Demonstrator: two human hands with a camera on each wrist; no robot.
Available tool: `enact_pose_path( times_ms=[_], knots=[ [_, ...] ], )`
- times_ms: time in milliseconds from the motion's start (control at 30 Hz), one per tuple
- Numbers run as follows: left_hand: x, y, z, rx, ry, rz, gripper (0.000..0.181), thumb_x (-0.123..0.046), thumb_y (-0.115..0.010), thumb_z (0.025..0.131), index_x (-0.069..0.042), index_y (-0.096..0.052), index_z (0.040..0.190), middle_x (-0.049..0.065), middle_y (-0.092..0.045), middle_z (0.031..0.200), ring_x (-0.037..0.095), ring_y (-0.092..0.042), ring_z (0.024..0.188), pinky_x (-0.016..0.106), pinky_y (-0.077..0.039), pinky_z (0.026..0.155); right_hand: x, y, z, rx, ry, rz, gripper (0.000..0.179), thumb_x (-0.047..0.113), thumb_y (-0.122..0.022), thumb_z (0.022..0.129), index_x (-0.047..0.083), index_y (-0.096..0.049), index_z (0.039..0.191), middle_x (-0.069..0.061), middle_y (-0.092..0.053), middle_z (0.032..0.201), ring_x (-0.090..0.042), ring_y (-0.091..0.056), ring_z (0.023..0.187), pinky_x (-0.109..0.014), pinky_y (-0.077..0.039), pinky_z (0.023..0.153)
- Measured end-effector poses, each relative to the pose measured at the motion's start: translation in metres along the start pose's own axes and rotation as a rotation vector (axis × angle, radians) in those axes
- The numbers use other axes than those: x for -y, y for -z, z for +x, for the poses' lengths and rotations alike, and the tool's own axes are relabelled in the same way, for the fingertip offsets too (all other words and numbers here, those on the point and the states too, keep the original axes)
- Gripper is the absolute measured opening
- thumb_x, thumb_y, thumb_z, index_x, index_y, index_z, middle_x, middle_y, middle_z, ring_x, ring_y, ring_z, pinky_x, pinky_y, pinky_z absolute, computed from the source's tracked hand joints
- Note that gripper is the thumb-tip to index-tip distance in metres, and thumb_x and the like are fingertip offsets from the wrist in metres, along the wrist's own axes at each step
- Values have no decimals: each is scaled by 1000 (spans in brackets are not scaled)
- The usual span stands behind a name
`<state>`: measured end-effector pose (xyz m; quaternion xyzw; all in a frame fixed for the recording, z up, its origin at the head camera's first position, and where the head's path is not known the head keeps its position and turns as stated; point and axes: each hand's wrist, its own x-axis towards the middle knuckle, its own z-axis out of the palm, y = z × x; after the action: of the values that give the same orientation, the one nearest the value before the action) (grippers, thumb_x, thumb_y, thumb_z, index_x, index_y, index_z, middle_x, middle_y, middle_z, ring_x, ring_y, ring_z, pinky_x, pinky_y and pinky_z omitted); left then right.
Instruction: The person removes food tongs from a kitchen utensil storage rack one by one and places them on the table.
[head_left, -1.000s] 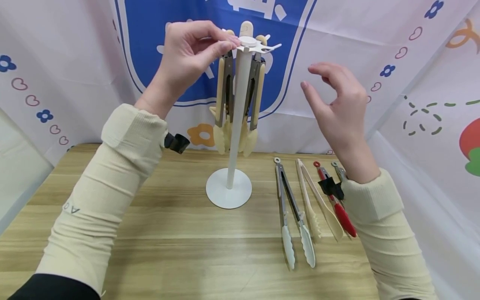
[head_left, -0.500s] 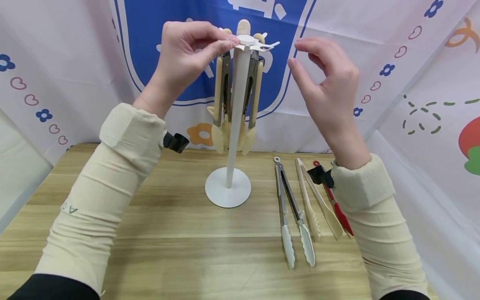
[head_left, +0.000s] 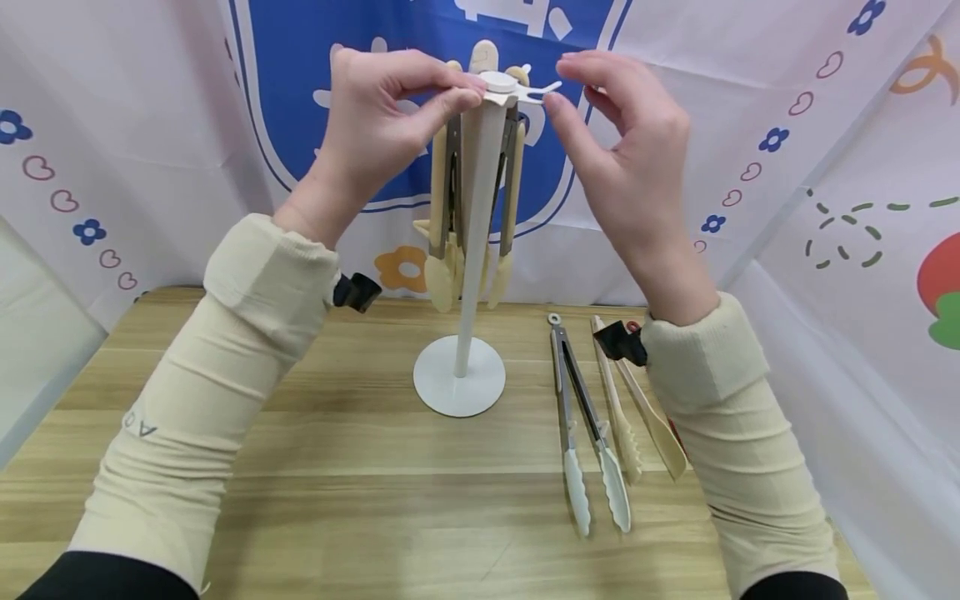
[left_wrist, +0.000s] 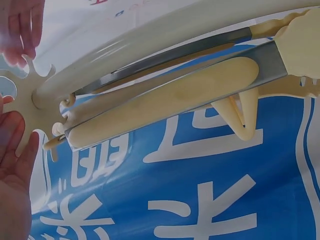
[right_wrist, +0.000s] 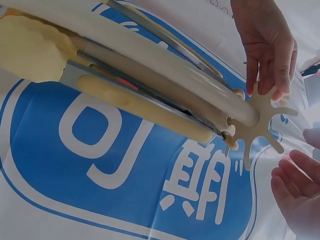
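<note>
A white rack [head_left: 477, 225] stands upright on a round base, with a star-shaped ring of hooks [left_wrist: 37, 107] on top. My left hand [head_left: 386, 104] pinches one hook on the left side of this ring between thumb and fingers. Close to a right-hand hook is my right hand [head_left: 626, 125], thumb and fingers spread around its tip; contact cannot be made out. On the rear hooks hang several tongs, including beige-handled tongs [left_wrist: 170, 100] with cream heads and another pair [right_wrist: 145, 102]. Part of them lies behind the pole.
On the wooden table [head_left: 337, 500], right of the base, lie grey tongs with white tips [head_left: 615, 492] and beige tongs [head_left: 663, 442]. Red tongs [head_left: 632, 326] are mostly hidden by the right sleeve. A printed cloth [head_left: 300, 100] hangs behind the rack.
My right hand has moved left and up to the hooks on the right. The left hand keeps its pinch, and the hook ring has turned slightly.
</note>
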<state>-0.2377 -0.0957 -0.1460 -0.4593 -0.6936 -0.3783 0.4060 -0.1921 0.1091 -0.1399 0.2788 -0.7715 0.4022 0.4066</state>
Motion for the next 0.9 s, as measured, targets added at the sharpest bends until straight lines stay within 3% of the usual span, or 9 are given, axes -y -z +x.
enact_pose_path(
  times_ms=[233,400,633,700,900],
  knots=[
    [-2,-3,-1,-18,-110,113,22,-14,-60,88,6,-69,89,16,-69,88,21,-66,86,18,-50,79,5,-8,5,35,-31,-11,27,14,-60,88,-1,-62,110,-6,-59,116,-2,-49,110,-16,-38,96],
    [-7,-5,-1,-34,-146,196,25,-18,-59,89,5,-70,89,15,-69,87,20,-67,85,19,-51,76,5,-13,8,52,-17,-36,28,17,-60,89,0,-62,110,-6,-60,115,-1,-50,108,-14,-39,95],
    [-19,-10,-1,-34,-129,295,30,-22,-55,92,2,-71,91,13,-70,86,19,-67,77,23,-52,68,1,-15,8,55,80,-54,28,18,-57,90,-1,-64,109,-9,-63,111,-8,-54,104,-14,-40,92],
    [-23,-12,-1,-31,-118,320,30,-23,-54,92,2,-71,91,12,-70,85,19,-66,75,24,-52,66,1,-15,8,68,75,-80,28,20,-57,91,0,-65,108,-7,-64,110,-6,-54,102,-13,-40,91],
    [-32,-17,-3,-35,-82,373,32,-23,-51,94,2,-71,91,12,-70,84,21,-66,73,27,-53,70,-1,-16,7,102,113,-123,27,22,-55,92,1,-67,103,-8,-66,105,-9,-57,100,-14,-41,88]
  ],
)
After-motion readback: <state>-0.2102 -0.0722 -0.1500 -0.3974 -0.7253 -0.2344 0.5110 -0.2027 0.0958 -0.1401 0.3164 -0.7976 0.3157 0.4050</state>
